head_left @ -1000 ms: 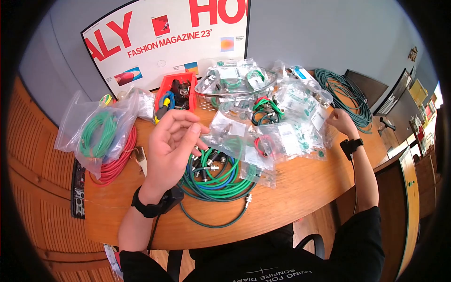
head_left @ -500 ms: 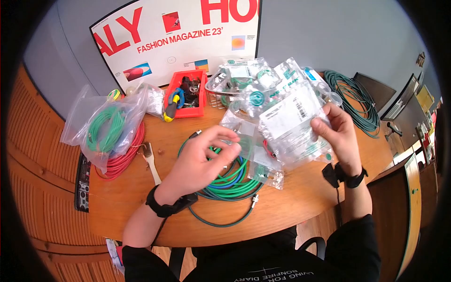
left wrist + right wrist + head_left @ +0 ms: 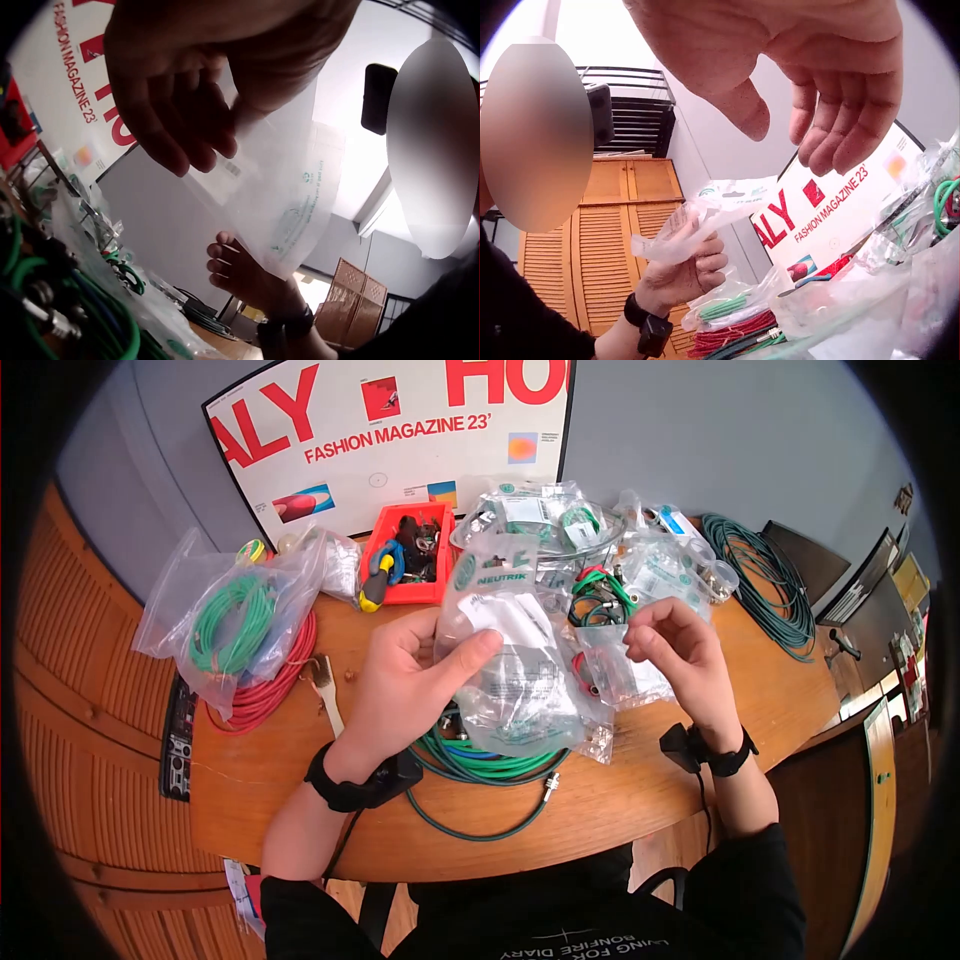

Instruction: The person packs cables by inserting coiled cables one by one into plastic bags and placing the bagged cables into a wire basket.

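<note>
**Sorting packets above the cable coil**

Above the worktop [image 3: 640,780], the left hand [image 3: 405,680] holds a clear Neutrik packet [image 3: 505,660] upright, thumb curled across its front and fingers behind, a pinching grip. The right hand [image 3: 675,655] hovers just beside it, fingers loosely curled, gripping nothing; it appears to have let go. Below lies a green cable coil [image 3: 480,765], and behind it a heap of similar packets [image 3: 590,560]. A red bin [image 3: 415,555] and a bagged green wire [image 3: 235,620] sit to the left.

The step looks like inspecting or sorting one packet. The next move likely calls for the free hand to take a corner without crumpling the film.
</note>
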Motion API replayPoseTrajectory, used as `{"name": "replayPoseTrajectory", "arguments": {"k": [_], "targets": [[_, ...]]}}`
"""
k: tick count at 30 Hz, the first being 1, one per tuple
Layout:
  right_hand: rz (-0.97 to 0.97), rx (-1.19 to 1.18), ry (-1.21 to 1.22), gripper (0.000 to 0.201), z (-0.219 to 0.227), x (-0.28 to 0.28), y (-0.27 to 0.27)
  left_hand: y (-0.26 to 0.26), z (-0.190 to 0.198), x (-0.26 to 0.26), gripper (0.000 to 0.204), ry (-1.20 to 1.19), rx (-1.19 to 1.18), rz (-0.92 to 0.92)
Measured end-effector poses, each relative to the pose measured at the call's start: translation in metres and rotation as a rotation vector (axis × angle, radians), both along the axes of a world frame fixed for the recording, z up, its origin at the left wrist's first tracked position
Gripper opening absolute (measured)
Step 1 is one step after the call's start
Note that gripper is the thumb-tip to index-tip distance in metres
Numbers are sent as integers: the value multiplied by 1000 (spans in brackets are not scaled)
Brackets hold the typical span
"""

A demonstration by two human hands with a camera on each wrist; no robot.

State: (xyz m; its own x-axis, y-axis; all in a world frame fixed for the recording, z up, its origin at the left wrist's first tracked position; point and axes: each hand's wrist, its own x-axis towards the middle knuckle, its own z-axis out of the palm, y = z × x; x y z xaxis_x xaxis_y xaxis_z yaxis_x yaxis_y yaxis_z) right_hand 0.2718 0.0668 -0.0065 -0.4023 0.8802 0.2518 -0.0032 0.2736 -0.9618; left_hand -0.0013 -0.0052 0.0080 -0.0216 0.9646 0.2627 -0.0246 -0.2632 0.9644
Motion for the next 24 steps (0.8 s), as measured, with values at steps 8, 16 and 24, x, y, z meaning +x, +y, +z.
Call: {"name": "replayPoseTrajectory", "arguments": {"k": [8,16,24], "targets": [[230,98,-52,32,-2,-42,-52,-13,-9,10,39,481,93,-13],[90,-39,45,13,-25,-54,-39,-16,1,11,16,190,30,-115],[224,3,-264,15,-14,-21,0,-15,13,1,4,635,348,379]]}}
